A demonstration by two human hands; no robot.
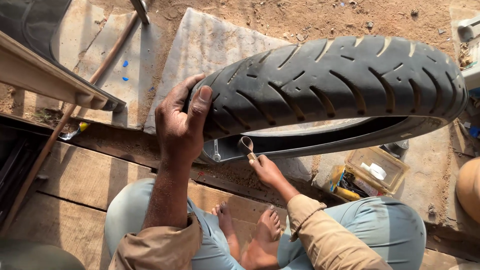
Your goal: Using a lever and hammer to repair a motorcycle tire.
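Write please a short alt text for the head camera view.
A seated person's left hand grips a black tyre by its tread, while the right hand holds a small strip inside it. A clear plastic box lies on the sandy ground.

Sunlit sandy ground (280,17) with stone slabs (200,50) (wooden planks (85,185) nearer).

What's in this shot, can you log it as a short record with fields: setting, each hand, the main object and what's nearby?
setting: person seated barefoot on wooden planks beside sandy ground
main object: black treaded tyre, held on edge in front of the knees
left hand: grips the tyre's tread at its left end, thumb on top
right hand: holds a small curled strip at the tyre's inner opening
nearby: clear plastic box with small items, on the ground at right
also: long wooden handle at left
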